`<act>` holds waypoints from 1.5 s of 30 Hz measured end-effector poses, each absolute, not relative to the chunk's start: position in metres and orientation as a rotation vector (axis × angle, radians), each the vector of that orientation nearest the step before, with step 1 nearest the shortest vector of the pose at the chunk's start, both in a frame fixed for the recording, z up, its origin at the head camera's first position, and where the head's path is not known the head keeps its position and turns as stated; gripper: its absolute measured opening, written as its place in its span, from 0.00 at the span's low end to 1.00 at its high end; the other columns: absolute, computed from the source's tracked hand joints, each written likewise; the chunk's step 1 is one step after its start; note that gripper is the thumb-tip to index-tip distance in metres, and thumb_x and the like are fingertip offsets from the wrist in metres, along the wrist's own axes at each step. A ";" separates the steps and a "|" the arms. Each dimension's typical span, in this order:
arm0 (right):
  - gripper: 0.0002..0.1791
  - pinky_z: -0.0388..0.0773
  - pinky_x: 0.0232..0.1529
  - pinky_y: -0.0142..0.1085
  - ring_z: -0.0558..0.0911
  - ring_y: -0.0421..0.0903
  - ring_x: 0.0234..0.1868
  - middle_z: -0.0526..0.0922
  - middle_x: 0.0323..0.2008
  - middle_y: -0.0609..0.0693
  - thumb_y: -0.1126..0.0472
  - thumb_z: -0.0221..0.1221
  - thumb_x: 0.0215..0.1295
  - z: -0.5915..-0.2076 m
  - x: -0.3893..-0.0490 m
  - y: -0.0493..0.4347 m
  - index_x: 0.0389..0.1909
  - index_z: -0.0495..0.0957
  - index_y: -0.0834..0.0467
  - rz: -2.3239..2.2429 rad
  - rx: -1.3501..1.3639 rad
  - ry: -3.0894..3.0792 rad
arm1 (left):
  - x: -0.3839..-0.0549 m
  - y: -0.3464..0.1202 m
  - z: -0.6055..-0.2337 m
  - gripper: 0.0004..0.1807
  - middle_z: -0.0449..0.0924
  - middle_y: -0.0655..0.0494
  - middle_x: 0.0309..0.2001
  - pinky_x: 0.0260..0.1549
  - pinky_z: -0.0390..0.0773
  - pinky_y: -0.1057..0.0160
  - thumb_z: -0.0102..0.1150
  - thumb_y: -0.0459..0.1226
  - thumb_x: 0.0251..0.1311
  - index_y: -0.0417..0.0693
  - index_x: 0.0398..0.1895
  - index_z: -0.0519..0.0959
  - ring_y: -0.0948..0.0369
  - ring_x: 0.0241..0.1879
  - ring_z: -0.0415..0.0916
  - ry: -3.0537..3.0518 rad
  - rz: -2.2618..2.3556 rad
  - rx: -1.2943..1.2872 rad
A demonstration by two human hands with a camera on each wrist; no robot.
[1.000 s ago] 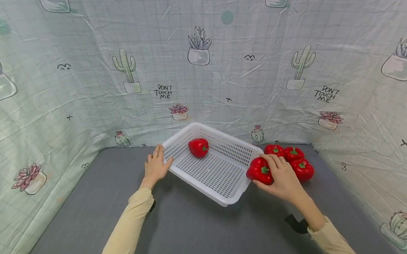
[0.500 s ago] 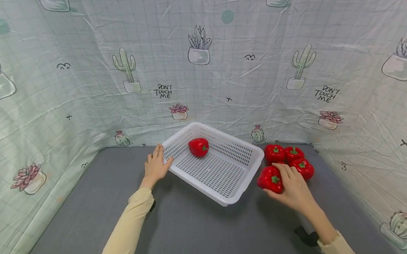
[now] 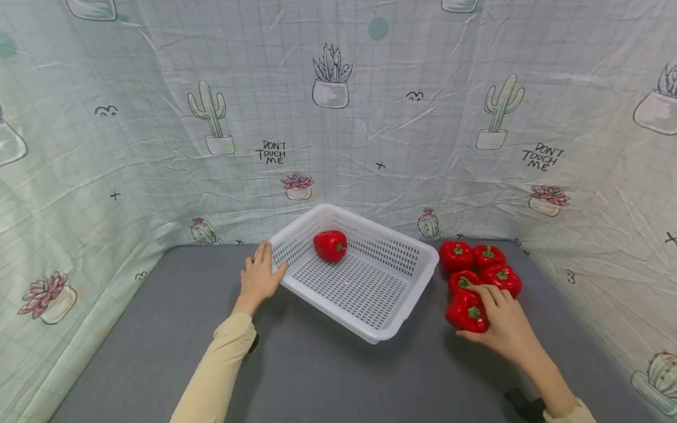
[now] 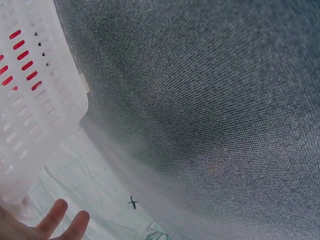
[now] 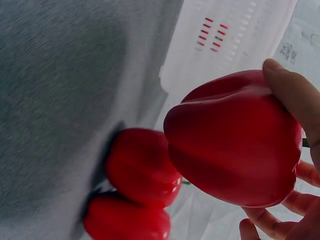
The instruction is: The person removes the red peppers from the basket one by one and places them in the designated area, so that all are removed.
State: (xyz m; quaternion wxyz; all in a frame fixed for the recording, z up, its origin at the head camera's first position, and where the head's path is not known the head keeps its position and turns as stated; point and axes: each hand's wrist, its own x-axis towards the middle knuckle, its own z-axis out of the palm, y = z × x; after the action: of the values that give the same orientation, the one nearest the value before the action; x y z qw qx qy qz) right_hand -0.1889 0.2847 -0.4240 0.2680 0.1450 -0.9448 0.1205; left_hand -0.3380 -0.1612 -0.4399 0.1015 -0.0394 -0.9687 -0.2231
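Note:
My left hand [image 3: 258, 284] holds the left corner of a white slotted plastic basket [image 3: 355, 294], thumb over the rim. In the left wrist view, two of its fingers [image 4: 75, 227] stick out past the basket wall [image 4: 45, 115]. Inside the basket lies one red bell pepper [image 3: 330, 246]. Right of the basket, my right hand [image 3: 505, 324] grips another red bell pepper [image 3: 465, 314] between thumb and fingers. That pepper hangs above the table in the right wrist view [image 5: 235, 140], where its stem is mostly hidden by the hand.
Several more red bell peppers [image 3: 456, 256] cluster on the grey table [image 3: 326, 393] just beyond the right hand. One of them [image 3: 462, 280] is partly hidden behind the held pepper. A cactus-printed cloth [image 3: 368, 132] encloses the table at the back and sides.
My right hand has carried its bell pepper away from the basket's right end, rightward and nearer to me. The left hand and basket have stayed in place.

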 end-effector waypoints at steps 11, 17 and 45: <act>0.45 0.66 0.32 0.49 0.69 0.52 0.41 0.70 0.39 0.55 0.52 0.75 0.20 -0.433 -0.186 0.303 0.48 0.69 0.57 0.249 0.395 -2.566 | -0.339 -0.161 -0.439 0.39 0.42 0.46 0.70 0.48 0.59 0.37 0.42 0.52 0.60 0.43 0.69 0.45 0.40 0.56 0.55 -2.867 -0.647 -0.103; 0.45 0.64 0.29 0.48 0.68 0.55 0.40 0.71 0.42 0.55 0.52 0.75 0.22 -0.433 -0.187 0.310 0.50 0.68 0.57 0.218 0.410 -2.592 | -0.340 -0.161 -0.439 0.39 0.42 0.46 0.70 0.48 0.59 0.37 0.42 0.52 0.60 0.42 0.69 0.45 0.39 0.56 0.55 -2.866 -0.648 -0.106; 0.44 0.64 0.36 0.52 0.65 0.55 0.48 0.69 0.45 0.55 0.55 0.73 0.31 -0.432 -0.189 0.316 0.55 0.68 0.58 0.163 0.489 -2.785 | -0.339 -0.161 -0.441 0.40 0.42 0.46 0.70 0.49 0.58 0.36 0.40 0.54 0.60 0.42 0.69 0.45 0.39 0.57 0.54 -2.880 -0.638 -0.102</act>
State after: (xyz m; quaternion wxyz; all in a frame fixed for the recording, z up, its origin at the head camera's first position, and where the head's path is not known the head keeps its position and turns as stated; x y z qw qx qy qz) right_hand -0.1887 0.3164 -0.4321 0.1539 0.1705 -0.9716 0.0567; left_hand -0.3387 -0.1611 -0.4406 0.0948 -0.0344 -0.9714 -0.2150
